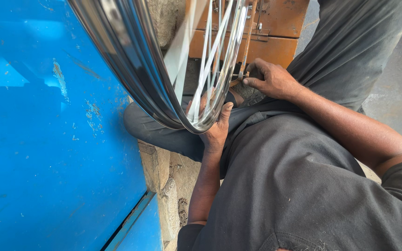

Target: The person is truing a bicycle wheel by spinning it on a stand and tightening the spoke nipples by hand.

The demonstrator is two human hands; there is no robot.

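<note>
- A blue painted metal panel, scuffed and chipped in places, fills the left side of the view.
- A shiny chrome wheel rim with thin spokes curves down from the top edge, just beside the panel, its lowest arc over the person's lap.
- The left hand grips the bottom of the rim from below, thumb hooked over the outer edge and fingers wrapped inside among the spokes.
- A rusty orange metal box stands behind the wheel.
- The right hand pinches a small spoke tool against the rim's edge, fingers closed narrowly around it.
- Dark grey trousers and a dark shirt cover the right side.
</note>
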